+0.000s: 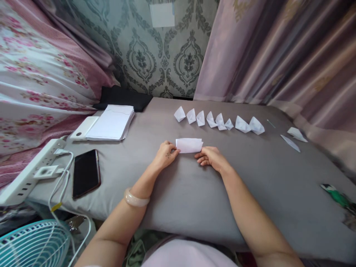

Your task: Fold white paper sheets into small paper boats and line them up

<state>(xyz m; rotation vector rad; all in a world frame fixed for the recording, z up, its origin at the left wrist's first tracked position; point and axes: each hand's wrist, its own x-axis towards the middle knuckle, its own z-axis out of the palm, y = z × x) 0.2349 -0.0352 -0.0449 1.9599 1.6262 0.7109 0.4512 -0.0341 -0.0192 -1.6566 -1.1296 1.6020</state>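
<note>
A folded sheet of white paper [189, 145] is held level just above or on the grey cloth, its long side facing me. My left hand [166, 155] pinches its left end between thumb and fingers. At the right end, my right hand [210, 157] grips the lower corner with thumb and forefinger, the other fingers curled beneath. Beyond the paper stands a row of several small folded paper boats [200, 118], apart from both hands.
On the left are a stack of paper [111, 122], a phone [86, 173], a power strip [30, 170] with cables, and a fan [36, 243] below the edge. Paper pieces [290, 143] and a green-handled object [338, 194] lie at right. Curtains border the cloth-covered surface [267, 178].
</note>
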